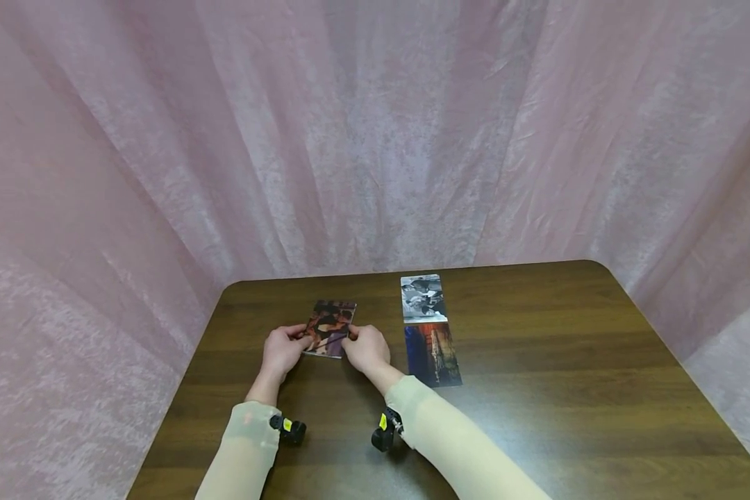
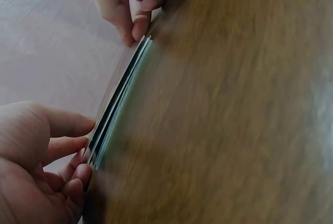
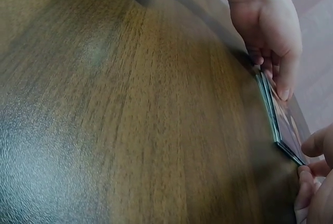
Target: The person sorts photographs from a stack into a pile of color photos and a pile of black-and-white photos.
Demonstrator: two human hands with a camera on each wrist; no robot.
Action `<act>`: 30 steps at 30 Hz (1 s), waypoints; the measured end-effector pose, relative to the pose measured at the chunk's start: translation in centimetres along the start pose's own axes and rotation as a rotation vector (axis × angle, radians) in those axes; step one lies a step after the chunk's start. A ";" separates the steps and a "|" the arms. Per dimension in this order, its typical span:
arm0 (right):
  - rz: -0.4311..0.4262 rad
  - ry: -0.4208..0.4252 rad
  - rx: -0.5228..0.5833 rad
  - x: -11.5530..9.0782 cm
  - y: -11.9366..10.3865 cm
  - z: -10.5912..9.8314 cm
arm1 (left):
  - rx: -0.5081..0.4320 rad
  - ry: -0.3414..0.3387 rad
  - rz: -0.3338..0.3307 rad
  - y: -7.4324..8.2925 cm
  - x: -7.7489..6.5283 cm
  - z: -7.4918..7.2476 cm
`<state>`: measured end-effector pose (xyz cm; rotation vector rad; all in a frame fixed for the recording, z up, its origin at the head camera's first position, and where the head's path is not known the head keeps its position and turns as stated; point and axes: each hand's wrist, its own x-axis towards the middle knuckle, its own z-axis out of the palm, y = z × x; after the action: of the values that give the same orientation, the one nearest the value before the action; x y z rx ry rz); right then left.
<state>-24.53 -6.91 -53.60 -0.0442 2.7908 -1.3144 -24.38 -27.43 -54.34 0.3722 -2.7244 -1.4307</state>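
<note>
A small stack of picture cards [image 1: 329, 326] lies on the left part of the table, its top card showing figures in brown and orange tones. My left hand [image 1: 283, 351] pinches the stack's left edge, thumb over the top. At the right edge my right hand [image 1: 369, 349] pinches it too. In the left wrist view, the slightly uneven edges of the stack [image 2: 117, 107] show several layers between the two hands. The right wrist view has my right hand [image 3: 317, 182] at the stack's near corner and my left hand [image 3: 270, 37] across from it.
Right of the stack, a black-and-white picture card [image 1: 423, 298] lies just beyond a blue and orange picture card [image 1: 432, 354], nearly edge to edge. The brown wooden table [image 1: 569, 361] ends at a pink curtain [image 1: 381, 139] behind.
</note>
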 end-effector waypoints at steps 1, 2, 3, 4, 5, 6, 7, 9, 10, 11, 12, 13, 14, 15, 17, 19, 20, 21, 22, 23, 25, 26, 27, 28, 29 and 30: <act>0.003 0.004 0.001 0.0 0.0 -0.1 | -0.004 -0.003 0.002 0.1 0.0 0.1; 0.004 0.007 0.004 0.0 0.0 -0.1 | -0.007 -0.002 0.002 0.1 0.1 0.2; 0.006 0.008 0.007 0.0 0.0 -0.2 | -0.010 -0.001 0.000 0.2 0.1 0.2; 0.009 0.008 0.011 0.0 0.0 -0.2 | -0.013 -0.002 -0.002 0.3 0.1 0.3; 0.011 0.007 0.013 0.0 -0.1 -0.3 | -0.017 -0.005 -0.005 0.3 0.2 0.3; 0.009 0.008 0.012 0.0 -0.1 -0.4 | -0.023 -0.010 -0.007 0.3 0.2 0.3; 0.011 0.006 0.016 0.0 -0.1 -0.4 | -0.030 -0.010 -0.009 0.3 0.2 0.3; 0.016 0.008 0.023 0.0 -0.1 -0.3 | -0.043 -0.010 -0.022 0.3 0.2 0.3; 0.020 0.012 0.026 0.0 -0.1 -0.2 | -0.049 -0.011 -0.024 0.3 0.2 0.3; 0.026 0.019 0.030 0.1 0.0 -0.1 | -0.056 -0.012 -0.026 0.2 0.1 0.3; 0.031 0.024 0.036 0.1 0.0 -0.1 | -0.061 -0.012 -0.027 0.2 0.1 0.4; 0.039 0.027 0.045 0.1 0.1 0.0 | -0.067 -0.008 -0.026 0.2 0.0 0.4; 0.044 0.031 0.053 0.1 0.1 0.0 | -0.071 -0.005 -0.027 0.3 -0.1 0.4; 0.049 0.032 0.066 0.0 0.1 0.1 | -0.072 0.004 -0.029 0.3 -0.2 0.4; 0.053 0.032 0.086 0.0 0.1 0.0 | -0.077 0.016 -0.034 0.3 -0.5 0.5; 0.065 0.019 0.109 -0.1 0.1 -0.1 | -0.077 0.027 -0.038 0.4 -0.8 0.4; 0.070 0.019 0.124 -0.2 0.0 -0.3 | -0.077 0.032 -0.038 0.5 -0.9 0.5; 0.075 0.019 0.141 -0.2 0.0 -0.4 | -0.079 0.036 -0.035 0.5 -1.0 0.5; 0.076 0.019 0.154 -0.2 0.0 -0.5 | -0.083 0.038 -0.033 0.6 -1.1 0.5; 0.084 0.017 0.172 -0.3 -0.1 -0.6 | -0.087 0.043 -0.031 0.7 -1.2 0.5; 0.082 0.029 0.200 -0.4 -0.1 -0.9 | -0.095 0.051 -0.028 0.9 -1.5 0.5; 0.078 0.035 0.211 -0.4 0.0 -1.0 | -0.101 0.056 -0.026 1.0 -1.6 0.5; 0.072 0.039 0.219 -0.5 0.0 -1.2 | -0.110 0.061 -0.029 1.1 -1.8 0.5; 0.063 0.044 0.223 -0.6 0.0 -1.4 | -0.117 0.067 -0.032 1.3 -2.0 0.5; 0.057 0.047 0.229 -0.6 0.0 -1.6 | -0.126 0.072 -0.033 1.4 -2.1 0.5; 0.044 0.054 0.230 -0.7 0.0 -1.9 | -0.135 0.075 -0.034 1.6 -2.3 0.5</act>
<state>-23.98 -5.44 -52.39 0.0639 2.6459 -1.6375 -22.52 -25.63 -53.20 0.4568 -2.5581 -1.5642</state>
